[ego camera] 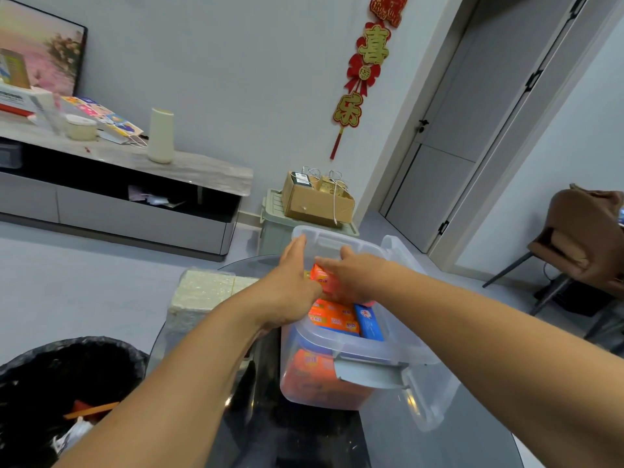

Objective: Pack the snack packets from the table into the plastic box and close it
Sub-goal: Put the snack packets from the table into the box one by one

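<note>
A clear plastic box stands open on the dark round glass table, with a grey latch on its near side. Inside lie orange snack packets and a blue packet. Both of my hands reach over the box's far part. My left hand and my right hand together grip one orange snack packet just above the packets inside. The box's clear lid lies to the right, partly under the box.
A black-lined waste bin stands at the lower left. A white foam block sits beyond the table's left edge. A green storage bin with a cardboard box is behind. A brown chair stands at the right.
</note>
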`<action>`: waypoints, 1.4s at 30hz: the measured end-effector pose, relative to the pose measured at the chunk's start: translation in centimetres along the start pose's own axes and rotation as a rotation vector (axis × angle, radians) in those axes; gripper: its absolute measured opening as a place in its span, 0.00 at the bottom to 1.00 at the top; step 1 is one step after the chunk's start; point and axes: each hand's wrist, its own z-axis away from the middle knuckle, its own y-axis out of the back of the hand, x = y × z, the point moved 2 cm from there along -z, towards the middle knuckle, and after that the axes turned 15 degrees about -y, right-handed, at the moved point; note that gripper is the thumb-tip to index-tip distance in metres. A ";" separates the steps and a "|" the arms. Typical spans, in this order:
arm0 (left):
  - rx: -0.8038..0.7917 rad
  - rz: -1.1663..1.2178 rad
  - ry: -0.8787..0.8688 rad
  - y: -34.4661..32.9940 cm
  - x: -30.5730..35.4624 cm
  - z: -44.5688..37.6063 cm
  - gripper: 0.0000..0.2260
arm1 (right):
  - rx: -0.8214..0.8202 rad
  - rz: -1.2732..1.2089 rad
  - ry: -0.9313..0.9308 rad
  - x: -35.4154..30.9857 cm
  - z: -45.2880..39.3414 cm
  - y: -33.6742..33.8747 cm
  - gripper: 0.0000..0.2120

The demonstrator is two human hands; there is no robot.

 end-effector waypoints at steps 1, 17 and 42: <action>-0.004 -0.002 0.000 0.0 0.1 0.0 0.39 | 0.017 -0.100 0.008 -0.1 0.0 0.1 0.35; 0.784 0.213 0.017 8.3 -2.9 1.7 0.17 | 0.245 -0.547 0.087 -8.5 2.3 11.5 0.15; 0.431 0.517 0.034 3.6 -0.2 1.2 0.14 | -0.051 -0.146 0.019 1.5 7.8 19.8 0.41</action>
